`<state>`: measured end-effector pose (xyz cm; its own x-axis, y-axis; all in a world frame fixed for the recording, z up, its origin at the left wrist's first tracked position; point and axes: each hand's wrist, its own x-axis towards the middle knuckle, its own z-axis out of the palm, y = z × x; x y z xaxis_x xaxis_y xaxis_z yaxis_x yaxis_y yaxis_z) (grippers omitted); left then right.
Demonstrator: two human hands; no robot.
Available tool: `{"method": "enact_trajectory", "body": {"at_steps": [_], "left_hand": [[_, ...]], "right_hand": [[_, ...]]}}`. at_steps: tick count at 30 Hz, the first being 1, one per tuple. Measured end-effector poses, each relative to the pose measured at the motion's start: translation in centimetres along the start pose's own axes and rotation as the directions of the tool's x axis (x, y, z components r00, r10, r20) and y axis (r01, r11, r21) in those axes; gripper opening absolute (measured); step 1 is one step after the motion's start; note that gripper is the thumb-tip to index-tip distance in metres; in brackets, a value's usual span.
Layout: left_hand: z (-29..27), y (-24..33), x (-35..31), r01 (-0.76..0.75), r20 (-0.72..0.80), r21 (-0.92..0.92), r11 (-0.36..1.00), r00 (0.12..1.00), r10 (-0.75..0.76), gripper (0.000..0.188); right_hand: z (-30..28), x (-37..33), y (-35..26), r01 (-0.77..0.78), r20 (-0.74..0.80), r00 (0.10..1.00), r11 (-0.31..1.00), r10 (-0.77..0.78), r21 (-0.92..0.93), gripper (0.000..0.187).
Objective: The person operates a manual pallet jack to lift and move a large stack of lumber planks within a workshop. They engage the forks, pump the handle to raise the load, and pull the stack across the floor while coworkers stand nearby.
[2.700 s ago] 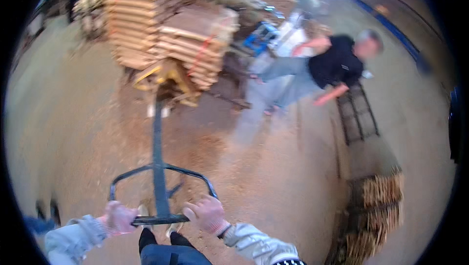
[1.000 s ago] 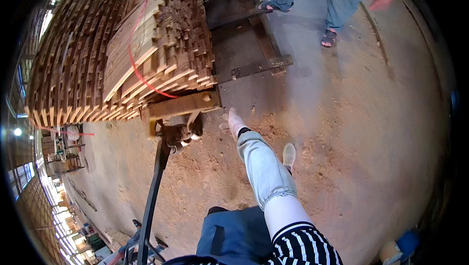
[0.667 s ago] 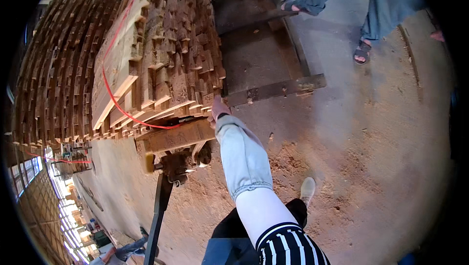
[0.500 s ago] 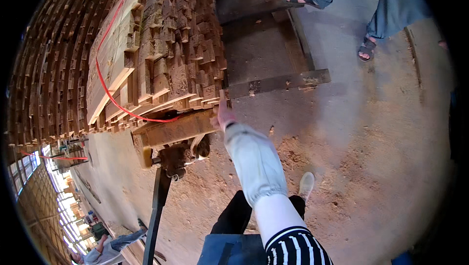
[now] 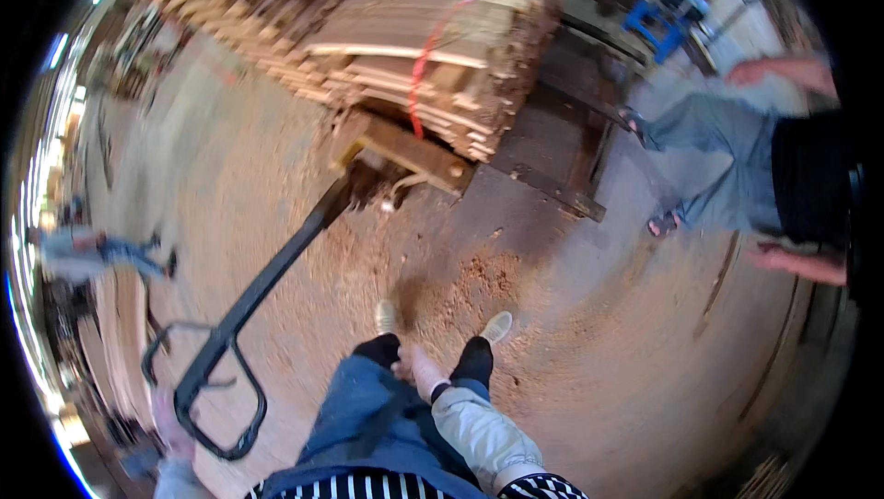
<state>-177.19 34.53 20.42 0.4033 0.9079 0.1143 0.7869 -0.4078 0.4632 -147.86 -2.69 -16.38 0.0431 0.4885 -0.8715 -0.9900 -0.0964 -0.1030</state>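
My left hand (image 5: 171, 421) is at the looped grip of a black pallet jack handle (image 5: 276, 264), its fingers closed round the outer side of the loop, though slightly blurred. My right hand (image 5: 424, 374) hangs in front of my legs, holding nothing, fingers loosely apart. From the grip the handle slants up to the worn yellow pallet jack (image 5: 405, 151). A tall stack of wooden boards (image 5: 414, 29) rests above the jack, with a red strap (image 5: 420, 71) running down its face.
On the right stands a person (image 5: 727, 149) in grey trousers and sandals. Another person (image 5: 101, 250) is at the far left. A dark metal frame (image 5: 543, 188) lies beside the stack, and sawdust (image 5: 488, 278) covers the concrete floor. A blue stool (image 5: 658, 25) stands at the back.
My right hand has left the stack's lower corner and come back near my legs. My left hand has come into view at the handle. The view has swung, shifting the stack rightward.
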Motion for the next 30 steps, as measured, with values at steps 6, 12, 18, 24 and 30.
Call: {"method": "enact_trajectory", "body": {"at_steps": [6,12,18,24,30], "left_hand": [[-2.3,-0.6,3.3,-0.823,0.280,0.322,0.467,0.554,0.784,0.041],[-2.4,-2.5,9.9,-0.966,0.246,-0.067,0.250,0.227,0.942,0.037],[-3.1,-6.5,13.6,-0.943,0.343,-0.121,0.311,0.255,0.904,0.019],[-1.2,-10.9,10.7,-0.927,0.292,-0.175,0.332,0.273,0.917,0.010],[7.1,-25.3,0.8,-0.875,0.506,-0.232,0.425,0.264,0.821,0.005]], "right_hand": [[7.5,-1.9,-1.5,0.360,-0.184,0.842,0.783,-0.507,-0.508,0.060],[21.2,1.9,-7.2,0.454,-0.050,0.748,0.564,-0.662,-0.690,0.063],[31.2,-3.0,-4.3,0.477,-0.081,0.696,0.545,-0.713,-0.689,0.053],[36.2,-19.1,10.1,0.365,0.168,0.601,0.081,-0.781,-0.928,0.031],[30.8,-12.3,27.5,0.055,0.426,0.772,-0.619,-0.471,-0.783,0.035]]}}
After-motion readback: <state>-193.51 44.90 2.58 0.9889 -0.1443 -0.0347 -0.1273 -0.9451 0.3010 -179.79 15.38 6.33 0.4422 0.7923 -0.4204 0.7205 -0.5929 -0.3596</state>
